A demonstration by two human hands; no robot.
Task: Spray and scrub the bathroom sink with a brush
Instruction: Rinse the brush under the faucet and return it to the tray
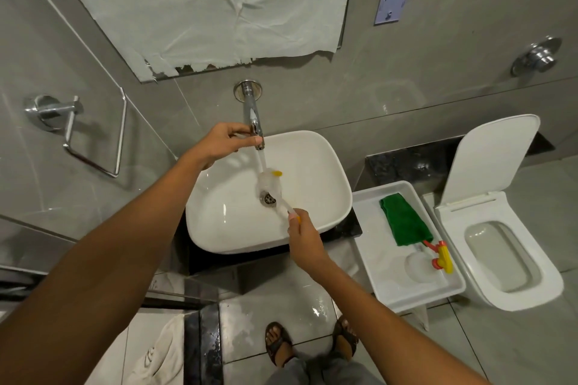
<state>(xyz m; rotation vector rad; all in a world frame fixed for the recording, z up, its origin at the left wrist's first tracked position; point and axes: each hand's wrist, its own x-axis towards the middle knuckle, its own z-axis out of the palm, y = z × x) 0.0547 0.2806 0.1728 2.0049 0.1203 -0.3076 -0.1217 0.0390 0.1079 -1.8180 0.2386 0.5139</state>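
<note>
A person stands over a white rounded-rectangular ceramic sink [316, 166] on a dark desk, with water running from the wall-mounted chrome tap [254, 116]. The left hand [223, 142] is at the spout end, its grip pinching the tap's tip between thumb and fingers, apparently to control the flow. The right hand [305, 236] has its grip pressed around the handle of a white-bristled brush with a yellow tip [270, 181], holding the head directly in the stream above the metal drain [269, 198], likely so the water wets or rinses the bristles and runs straight down the outlet.

Just to the right of the sink, a white plastic tray [369, 228] keeps the remaining supplies within reach: a folded green cloth [405, 222] and a clear spray bottle with a red-and-yellow trigger [439, 258] lying on its side, the cloth partly covering its neck. Beyond the tray is a white toilet [513, 259] with its lid raised.

The brush handle is largely concealed inside the right hand, and blur and running water make the shape of the bristles hard to read. Whether the basin carries foam or cleaner cannot be told. Crumpled paper [219, 3] masks the mirror above, so nothing shows in it.
</note>
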